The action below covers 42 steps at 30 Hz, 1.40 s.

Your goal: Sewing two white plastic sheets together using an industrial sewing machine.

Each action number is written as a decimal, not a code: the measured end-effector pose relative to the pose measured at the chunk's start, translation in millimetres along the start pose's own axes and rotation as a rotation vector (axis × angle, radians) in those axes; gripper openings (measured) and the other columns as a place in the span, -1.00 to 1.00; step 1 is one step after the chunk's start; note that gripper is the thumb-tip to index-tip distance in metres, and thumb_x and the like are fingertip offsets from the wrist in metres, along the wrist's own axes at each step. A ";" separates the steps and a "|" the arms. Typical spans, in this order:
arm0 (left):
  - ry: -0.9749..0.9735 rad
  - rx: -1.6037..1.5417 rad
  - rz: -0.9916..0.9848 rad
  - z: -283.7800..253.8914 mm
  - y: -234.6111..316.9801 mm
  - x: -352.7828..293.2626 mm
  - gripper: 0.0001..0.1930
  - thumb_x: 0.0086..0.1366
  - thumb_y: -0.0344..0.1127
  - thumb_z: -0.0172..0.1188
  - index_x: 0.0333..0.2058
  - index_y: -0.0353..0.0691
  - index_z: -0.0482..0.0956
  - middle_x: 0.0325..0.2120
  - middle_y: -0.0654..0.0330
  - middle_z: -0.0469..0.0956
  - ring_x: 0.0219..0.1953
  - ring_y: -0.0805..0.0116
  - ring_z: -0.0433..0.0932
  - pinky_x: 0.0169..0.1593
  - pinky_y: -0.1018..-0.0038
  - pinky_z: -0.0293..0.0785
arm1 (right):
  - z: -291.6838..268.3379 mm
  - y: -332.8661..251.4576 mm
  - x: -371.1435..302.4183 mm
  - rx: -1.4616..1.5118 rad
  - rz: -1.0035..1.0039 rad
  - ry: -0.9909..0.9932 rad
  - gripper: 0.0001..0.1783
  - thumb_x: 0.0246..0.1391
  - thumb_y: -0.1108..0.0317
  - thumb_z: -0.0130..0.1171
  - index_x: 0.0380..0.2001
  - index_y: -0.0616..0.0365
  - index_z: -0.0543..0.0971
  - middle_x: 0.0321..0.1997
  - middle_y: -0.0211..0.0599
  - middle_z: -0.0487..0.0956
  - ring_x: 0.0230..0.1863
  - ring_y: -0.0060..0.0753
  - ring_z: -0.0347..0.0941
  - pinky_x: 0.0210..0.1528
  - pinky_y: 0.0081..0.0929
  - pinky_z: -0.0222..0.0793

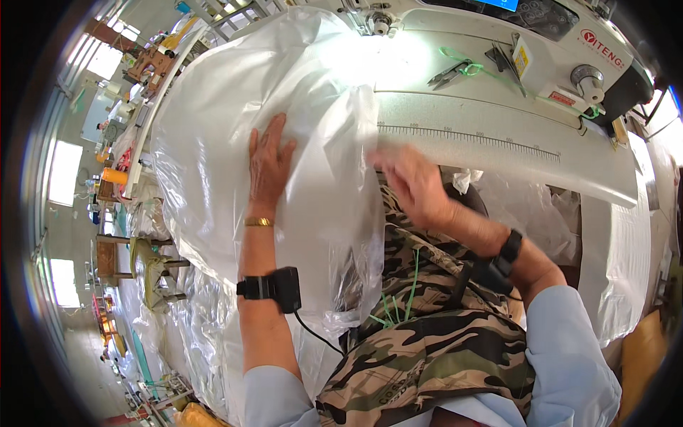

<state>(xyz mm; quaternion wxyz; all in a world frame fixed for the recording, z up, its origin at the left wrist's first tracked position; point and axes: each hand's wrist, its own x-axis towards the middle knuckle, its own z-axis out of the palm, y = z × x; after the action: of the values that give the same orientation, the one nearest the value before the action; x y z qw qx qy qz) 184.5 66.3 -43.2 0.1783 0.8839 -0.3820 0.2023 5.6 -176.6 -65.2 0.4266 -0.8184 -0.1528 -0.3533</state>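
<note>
A large sheet of clear, wrinkled plastic film [206, 164] covers the left part of the sewing table and hangs over its front edge toward my lap. My left hand [269, 164] lies flat on the film with fingers spread, pressing on it and gripping nothing. At the film's right edge is my right hand [416, 186], bent at the fingers and smeared by motion. Its fingertips reach the film's border, but whether they pinch it cannot be made out. Bright lamp light falls on the film's far end, below the needle area of the sewing machine [555, 53].
Thread snips [448, 75] with green cord rest on the machine bed, close to tweezers [514, 67]. A printed ruler [469, 134] runs along the table's front. More plastic film [526, 206] hangs at the right. A wooden stool [114, 256] stands at the left.
</note>
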 end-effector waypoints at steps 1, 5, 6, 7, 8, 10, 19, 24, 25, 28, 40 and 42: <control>0.007 -0.066 0.034 1.8 -6.5 3.2 -0.50 0.44 -0.12 -0.02 0.26 -0.22 0.29 0.20 0.08 0.42 0.27 0.18 0.34 0.41 0.10 -0.08 | 9.1 -8.5 -21.6 0.061 0.072 -0.034 -0.74 0.13 0.58 0.04 -0.09 0.29 0.50 -0.12 -0.04 0.59 -0.16 -0.01 0.52 -0.02 -0.33 0.45; 0.057 -0.096 0.018 11.6 -5.5 12.4 -0.49 0.44 -0.09 -0.01 0.25 -0.23 0.30 0.21 0.07 0.40 0.30 0.15 0.29 0.42 0.12 -0.11 | 58.0 -21.1 -78.8 0.610 0.878 0.044 -0.78 0.18 0.54 0.02 -0.10 0.30 0.51 -0.16 -0.10 0.61 -0.20 -0.08 0.53 -0.03 -0.43 0.44; 0.056 -0.102 0.019 13.7 -9.0 14.4 -0.49 0.44 -0.09 -0.01 0.25 -0.23 0.30 0.21 0.07 0.40 0.30 0.15 0.29 0.42 0.12 -0.11 | 60.1 -34.4 -69.7 0.614 0.911 -0.094 -0.77 0.20 0.50 0.02 -0.09 0.31 0.51 -0.15 -0.09 0.61 -0.16 -0.07 0.53 0.00 -0.39 0.43; 0.056 -0.112 0.019 14.6 -9.7 14.4 -0.49 0.43 -0.09 -0.01 0.25 -0.23 0.30 0.21 0.07 0.40 0.31 0.15 0.28 0.42 0.12 -0.11 | 64.2 -48.1 -66.3 0.622 0.946 -0.233 -0.75 0.22 0.46 0.02 -0.08 0.32 0.50 -0.14 -0.08 0.61 -0.12 -0.06 0.54 0.02 -0.36 0.43; 0.055 -0.122 0.019 14.7 -10.1 12.8 -0.48 0.43 -0.08 -0.01 0.25 -0.22 0.30 0.21 0.06 0.40 0.31 0.15 0.28 0.42 0.13 -0.11 | 86.9 -53.9 -71.1 0.592 0.490 -0.224 -0.72 0.22 0.41 0.03 -0.06 0.33 0.50 -0.16 -0.08 0.62 -0.11 -0.01 0.54 0.03 -0.30 0.43; 0.038 -0.159 -0.003 15.7 -18.0 8.9 -0.48 0.43 -0.08 0.00 0.26 -0.23 0.30 0.21 0.06 0.40 0.31 0.15 0.28 0.42 0.12 -0.12 | 106.1 -71.9 -65.3 0.539 0.036 -0.210 -0.69 0.22 0.36 0.05 -0.04 0.33 0.49 -0.18 -0.07 0.63 -0.10 0.03 0.55 0.04 -0.24 0.44; 0.052 -0.108 0.019 15.1 -15.2 10.6 -0.49 0.43 -0.10 0.01 0.26 -0.21 0.30 0.20 0.06 0.41 0.30 0.15 0.29 0.42 0.13 -0.12 | 72.1 -45.1 -50.1 0.644 0.743 -0.096 -0.67 0.19 0.20 0.18 -0.17 0.28 0.54 -0.39 -0.09 0.61 -0.37 -0.18 0.57 -0.22 -0.34 0.48; 0.053 -0.108 0.007 15.0 -16.3 7.3 -0.49 0.43 -0.10 0.02 0.25 -0.20 0.31 0.19 0.06 0.42 0.30 0.16 0.30 0.42 0.14 -0.11 | 79.3 -48.7 -32.7 0.132 0.894 -0.150 -0.64 0.06 0.17 0.31 -0.44 0.24 0.43 -0.53 -0.20 0.50 -0.53 -0.27 0.41 -0.39 -0.32 0.35; 0.060 -0.105 0.005 16.2 -17.4 8.0 -0.50 0.43 -0.10 0.02 0.25 -0.21 0.31 0.18 0.06 0.43 0.30 0.16 0.30 0.42 0.14 -0.11 | 82.0 -47.6 -34.8 0.133 0.898 -0.151 -0.64 0.06 0.17 0.31 -0.44 0.24 0.43 -0.53 -0.20 0.50 -0.53 -0.27 0.41 -0.39 -0.32 0.35; 0.063 -0.114 -0.001 16.0 -14.7 9.5 -0.50 0.43 -0.10 0.03 0.24 -0.21 0.32 0.18 0.06 0.43 0.30 0.17 0.30 0.42 0.16 -0.10 | 92.6 -35.1 -47.4 0.140 0.901 -0.042 -0.64 0.02 0.19 0.32 -0.47 0.21 0.40 -0.55 -0.22 0.47 -0.51 -0.26 0.41 -0.38 -0.31 0.35; 0.001 -0.210 -0.101 6.3 -9.8 6.8 -0.45 0.42 -0.03 -0.01 0.28 -0.18 0.29 0.25 0.10 0.35 0.34 0.23 0.22 0.46 0.21 -0.20 | -40.5 -93.3 3.4 1.119 0.975 0.252 -0.64 0.32 0.13 0.07 -0.14 0.26 0.54 -0.32 -0.44 0.58 -0.37 -0.62 0.46 -0.29 -0.50 0.42; -0.014 -0.236 -0.144 5.0 -9.3 -1.3 -0.44 0.42 -0.01 -0.02 0.29 -0.17 0.28 0.27 0.10 0.33 0.36 0.24 0.20 0.47 0.21 -0.22 | -93.9 -111.4 -3.1 1.139 0.816 0.128 -0.65 0.32 0.14 0.08 -0.10 0.24 0.56 -0.29 -0.43 0.60 -0.35 -0.64 0.47 -0.25 -0.54 0.43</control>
<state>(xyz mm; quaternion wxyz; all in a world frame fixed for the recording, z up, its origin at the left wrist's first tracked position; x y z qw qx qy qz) 191.8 70.7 -49.7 0.2923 0.8833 -0.3401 0.1364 -100.1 -186.5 34.7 0.8956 -0.4370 0.0305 -0.0776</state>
